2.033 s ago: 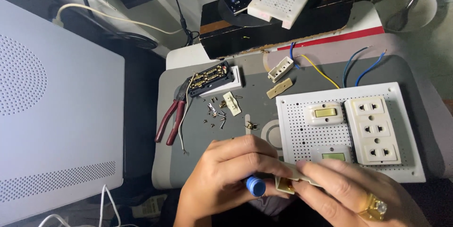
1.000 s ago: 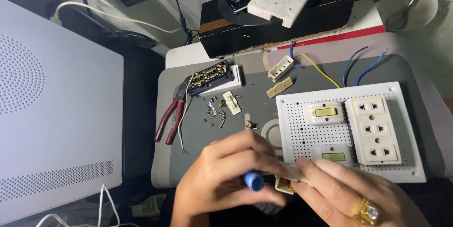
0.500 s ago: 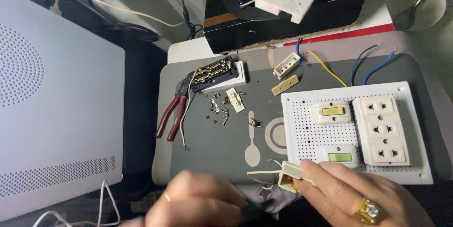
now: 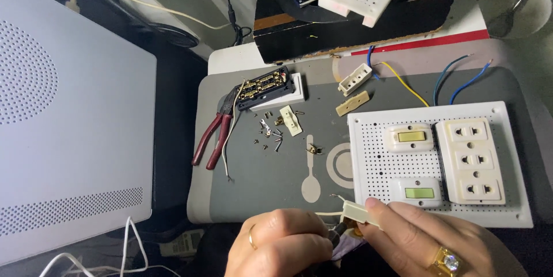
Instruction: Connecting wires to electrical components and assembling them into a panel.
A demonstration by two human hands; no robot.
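My right hand (image 4: pixel 423 242) pinches a small cream plastic switch part (image 4: pixel 358 212) with a brass piece under it, at the near edge of the grey mat (image 4: pixel 276 173). My left hand (image 4: pixel 282 245) is closed around a screwdriver whose dark tip (image 4: pixel 337 232) meets the part; its handle is hidden in the fist. A thin white wire (image 4: pixel 325 215) runs from the part. Just beyond my right hand lies a white perforated board (image 4: pixel 374 167) with two switches (image 4: pixel 408 136) and a triple socket (image 4: pixel 472 160).
Red-handled pliers (image 4: pixel 213 136) lie at the mat's left, beside an opened socket body (image 4: pixel 265 88), loose screws (image 4: pixel 271 136) and cream parts (image 4: pixel 352 103). Blue and yellow wires (image 4: pixel 455 78) trail behind the board. A white perforated case (image 4: pixel 69 127) fills the left; a black box (image 4: pixel 345 15) sits at the back.
Both hands have dropped toward the near edge of the view and the camera tilted slightly. The blue screwdriver handle seen earlier is now hidden inside my left fist.
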